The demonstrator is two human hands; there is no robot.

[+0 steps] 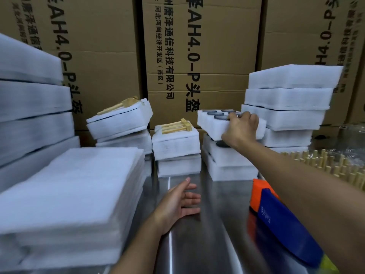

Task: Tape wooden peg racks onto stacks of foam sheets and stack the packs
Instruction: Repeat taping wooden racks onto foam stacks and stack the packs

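My right hand grips a white foam pack with round dark holes in its top, held above a low pile of similar packs at the back right. My left hand hovers open, palm up, over the steel table. Two finished packs carry taped wooden peg racks: one in the middle on a short stack, and a tilted one to its left. A thick stack of plain foam sheets lies at my front left.
Tall foam stacks stand at the far left and back right. Loose wooden pegs lie at the right edge. An orange and blue tape dispenser rests front right. Cardboard boxes wall off the back.
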